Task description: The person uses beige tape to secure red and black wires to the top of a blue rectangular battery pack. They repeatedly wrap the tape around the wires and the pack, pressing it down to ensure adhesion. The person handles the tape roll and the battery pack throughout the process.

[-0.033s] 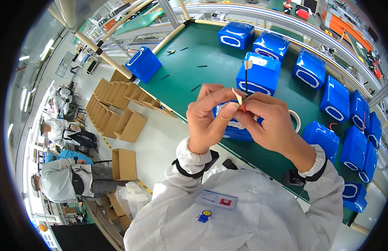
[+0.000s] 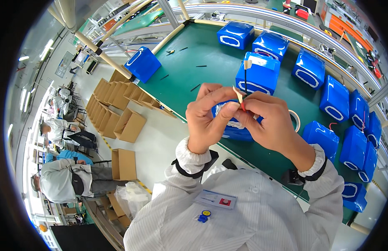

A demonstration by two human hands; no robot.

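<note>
My left hand [image 2: 208, 115] is closed, thumb and index finger pinching a small strip of cream tape [image 2: 237, 94]. Against it, my right hand [image 2: 269, 119] grips a red wire [image 2: 243, 106] between thumb and fingertips, and the tape sits at the wire's end. A black wire [image 2: 245, 81] stands up just beyond, its tip wrapped in a flag of the same tape [image 2: 248, 64]. Below my hands lies a blue-wrapped battery pack [image 2: 237, 134], mostly hidden by them. Another blue pack [image 2: 260, 73] with a white oval outline of sealant sits right behind.
Several blue packs [image 2: 309, 69] line the far and right sides of the green table [image 2: 177, 62]. One pack [image 2: 143, 65] stands at its left corner. A tape roll [image 2: 295, 121] lies by my right hand, and short black pieces [image 2: 201, 66] are scattered. Cardboard boxes [image 2: 130, 125] stand left.
</note>
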